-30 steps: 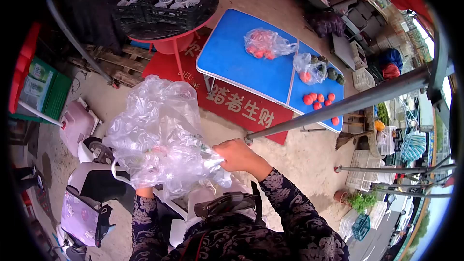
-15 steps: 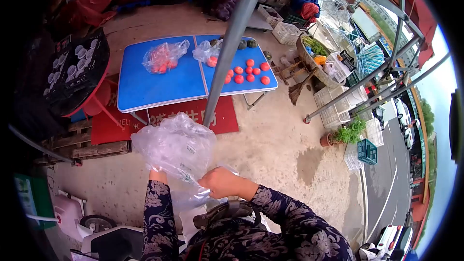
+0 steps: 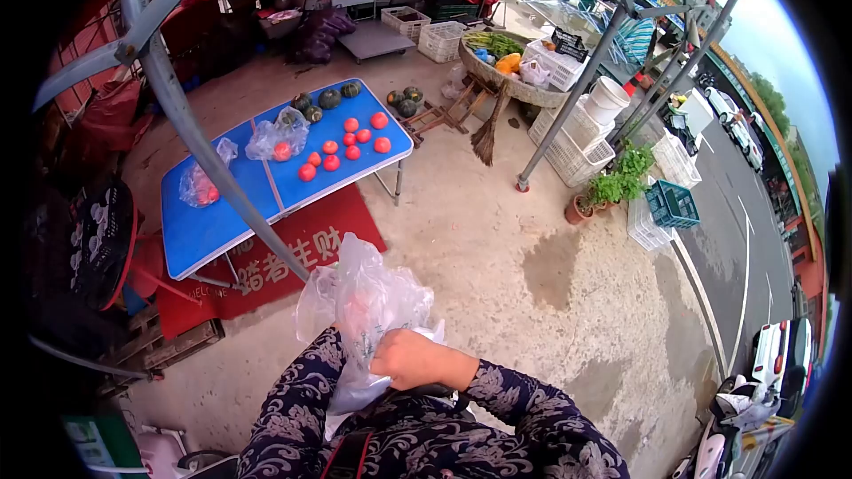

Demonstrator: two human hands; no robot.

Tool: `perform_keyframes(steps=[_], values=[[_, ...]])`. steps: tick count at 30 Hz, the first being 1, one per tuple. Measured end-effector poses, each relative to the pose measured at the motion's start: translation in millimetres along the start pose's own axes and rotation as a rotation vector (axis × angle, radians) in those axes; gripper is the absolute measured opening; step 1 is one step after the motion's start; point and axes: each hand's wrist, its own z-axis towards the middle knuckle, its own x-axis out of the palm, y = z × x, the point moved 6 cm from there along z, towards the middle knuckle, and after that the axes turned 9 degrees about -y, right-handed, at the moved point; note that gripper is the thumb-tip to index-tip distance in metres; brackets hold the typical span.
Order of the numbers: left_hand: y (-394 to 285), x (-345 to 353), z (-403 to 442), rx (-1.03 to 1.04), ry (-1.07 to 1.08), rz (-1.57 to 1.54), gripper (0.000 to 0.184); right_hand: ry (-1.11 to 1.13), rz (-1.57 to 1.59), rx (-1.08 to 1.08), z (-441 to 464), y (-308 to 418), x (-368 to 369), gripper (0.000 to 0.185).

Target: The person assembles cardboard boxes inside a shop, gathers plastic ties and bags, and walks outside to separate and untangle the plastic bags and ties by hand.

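Clear plastic bags (image 3: 386,288) are bunched together in front of my body. My right hand (image 3: 413,359) has its fingers closed on the lower part of the plastic. The plastic covers my left hand, so its fingers cannot be made out; only the patterned sleeve shows leading up to it. Beyond the hands, a blue folding table (image 3: 200,235) bears loose red tomatoes (image 3: 331,162), dark green squashes (image 3: 330,99) and two more plastic bags, one at the left (image 3: 200,184) and one near the middle (image 3: 277,135), each with red fruit inside.
A slanting metal pole (image 3: 209,155) crosses in front of the table. A red mat (image 3: 355,222) lies beneath it. Upright poles, a broom (image 3: 486,137), white crates (image 3: 568,155), a potted plant (image 3: 621,179) and a green crate (image 3: 672,204) stand to the right.
The view has swung to the right, so the table now appears farther left and the road shows more. The plastic has been drawn in closer to my body and looks more bunched.
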Motion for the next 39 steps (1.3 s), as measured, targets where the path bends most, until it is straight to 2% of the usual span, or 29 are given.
perform_keyframes(steps=[5,10,15,17,22,25,29,30,32,35,37,39], values=[[34,66,44,-0.063,0.007,0.042,0.024,-0.221,-0.052,0.115,-81,-33,-74,0.019],[22,96,102,-0.081,-0.019,0.048,0.024,-0.337,-0.094,0.278,-133,-93,-109,0.025],[-31,100,197,-0.045,-0.066,0.040,0.025,-0.322,-0.187,0.446,-150,-175,-142,0.025],[-65,104,248,-0.037,-0.079,0.042,0.025,-0.308,-0.263,0.594,-150,-235,-165,0.024],[-142,131,333,0.001,-0.092,0.061,0.025,-0.257,-0.349,0.788,-150,-313,-195,0.022],[-175,146,371,0.017,-0.111,0.069,0.026,-0.354,-0.290,0.947,-181,-364,-196,0.021],[-212,148,420,0.064,-0.168,0.074,0.026,-0.608,-0.130,1.211,-241,-428,-200,0.013],[-219,150,433,0.081,-0.186,0.075,0.026,-0.681,-0.008,1.316,-266,-448,-193,0.016],[-236,147,459,0.112,-0.234,0.077,0.026,-1.045,0.121,1.376,-293,-486,-196,0.025],[-260,150,492,0.179,-0.317,0.076,0.026,-1.233,0.328,1.538,-318,-543,-217,0.029],[-273,157,514,0.225,-0.369,0.065,0.026,-1.363,0.434,1.516,-331,-595,-234,0.024],[-291,160,533,0.264,-0.431,0.061,0.027,-1.333,0.633,1.636,-346,-643,-244,0.019]])
